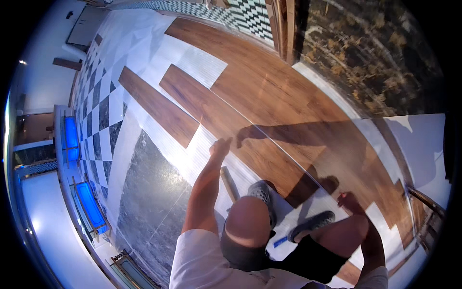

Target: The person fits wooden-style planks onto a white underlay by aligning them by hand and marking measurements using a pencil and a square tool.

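Note:
My left hand (221, 146) reaches forward to the near long edge of a brown wood-look floor plank (231, 123). Its fingers are bunched against that edge and look closed on it. A thin pale gap runs along the plank's far edge, beside the joined brown flooring (284, 103). Next to my right knee, my right hand (351, 202) hangs low over the flooring with curled fingers. A small red spot shows at its fingertips; what it holds, if anything, is too small to name. Another loose plank (159, 107) lies left of the left hand on white ribbed underlay (199, 65).
A narrow, light-coloured bar (229, 184) lies by my left clog (261, 191). A small blue object (280, 242) rests near my right clog (318, 221). Grey sheet flooring (149, 192) and checkered tiles (98, 115) extend left. A dark patterned surface (370, 58) borders the far right.

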### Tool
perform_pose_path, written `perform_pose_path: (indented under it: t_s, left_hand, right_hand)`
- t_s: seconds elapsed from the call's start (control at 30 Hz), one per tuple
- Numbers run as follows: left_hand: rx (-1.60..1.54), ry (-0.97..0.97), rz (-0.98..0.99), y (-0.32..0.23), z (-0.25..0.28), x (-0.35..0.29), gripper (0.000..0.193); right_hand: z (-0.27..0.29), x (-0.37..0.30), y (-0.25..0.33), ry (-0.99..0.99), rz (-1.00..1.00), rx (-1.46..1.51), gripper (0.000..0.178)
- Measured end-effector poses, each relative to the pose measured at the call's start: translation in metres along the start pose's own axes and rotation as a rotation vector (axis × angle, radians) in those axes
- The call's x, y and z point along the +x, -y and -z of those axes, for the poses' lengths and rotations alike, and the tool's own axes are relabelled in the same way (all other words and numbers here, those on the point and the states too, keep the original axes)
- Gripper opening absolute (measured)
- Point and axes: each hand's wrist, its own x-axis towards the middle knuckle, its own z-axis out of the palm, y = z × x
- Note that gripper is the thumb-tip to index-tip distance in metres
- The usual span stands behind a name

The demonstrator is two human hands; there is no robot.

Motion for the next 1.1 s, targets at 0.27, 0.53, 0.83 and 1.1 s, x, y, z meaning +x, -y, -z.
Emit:
perform_pose_path:
  t_s: [0.27, 0.53, 0.83, 1.1]
  left_hand:
    - [-0.060, 0.118, -0.006, 0.170, -0.020, -0.200, 0.042]
    - [-0.049, 0.838, -0.111, 0.181, 0.010, -0.505, 0.025]
    - [-0.079, 0.112, -0.275, 0.202, 0.176, -0.462, 0.027]
    - [-1.382, 0.168, 0.438, 0.182, 0.336, -0.407, 0.028]
  right_hand:
    - [0.120, -0.198, 0.143, -0.356, 0.027, 0.101, 0.028]
    - [0.067, -0.458, 0.218, -0.132, -0.072, 0.424, 0.018]
    - [-0.040, -0.533, 0.618, 0.043, 0.106, -0.049, 0.023]
    - [0.104, -0.424, 0.583, -0.213, -0.090, 0.200, 0.016]
